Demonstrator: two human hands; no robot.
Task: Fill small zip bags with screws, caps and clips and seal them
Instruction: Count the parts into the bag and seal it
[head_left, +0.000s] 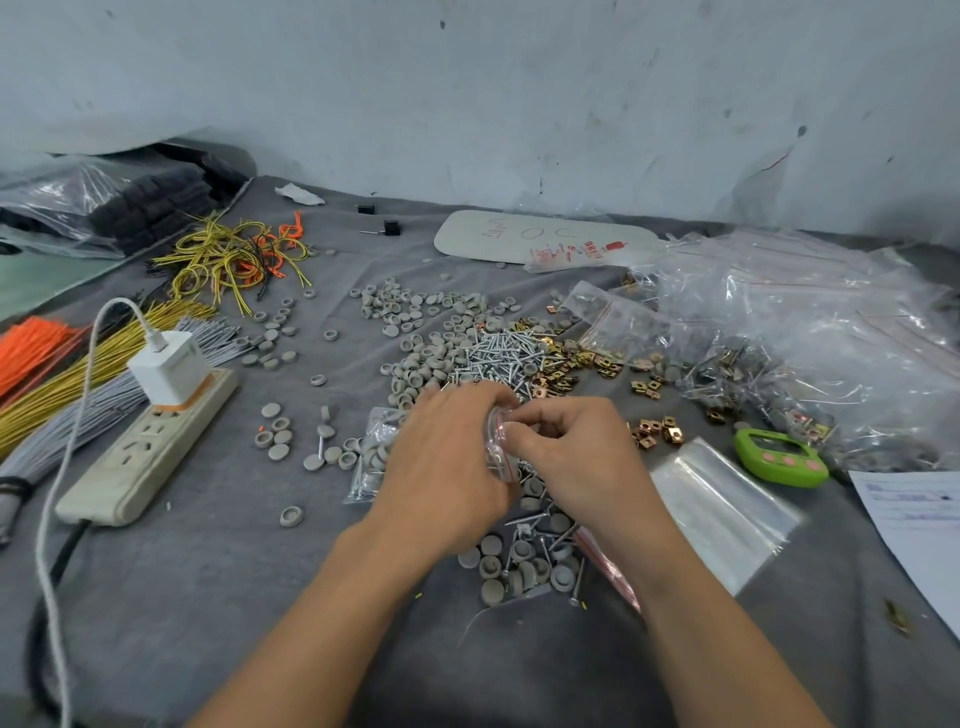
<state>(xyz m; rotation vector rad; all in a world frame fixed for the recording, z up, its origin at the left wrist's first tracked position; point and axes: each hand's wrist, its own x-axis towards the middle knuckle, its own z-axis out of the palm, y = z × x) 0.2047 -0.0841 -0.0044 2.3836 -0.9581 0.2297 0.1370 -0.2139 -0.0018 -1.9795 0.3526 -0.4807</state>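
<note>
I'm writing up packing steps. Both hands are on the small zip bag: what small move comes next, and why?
Probably press along the red zip line to seal it: left hand and right hand both pinch the small zip bag at its top.

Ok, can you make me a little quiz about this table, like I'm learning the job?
1. True or false: the green timer lies left of the power strip.
2. What do the left hand and right hand hold together? A) small zip bag B) a screwdriver C) a phone
3. What colour are the caps scattered behind the hands?

Key: 1 false, it lies far to the right. 2 A. 3 grey.
</note>
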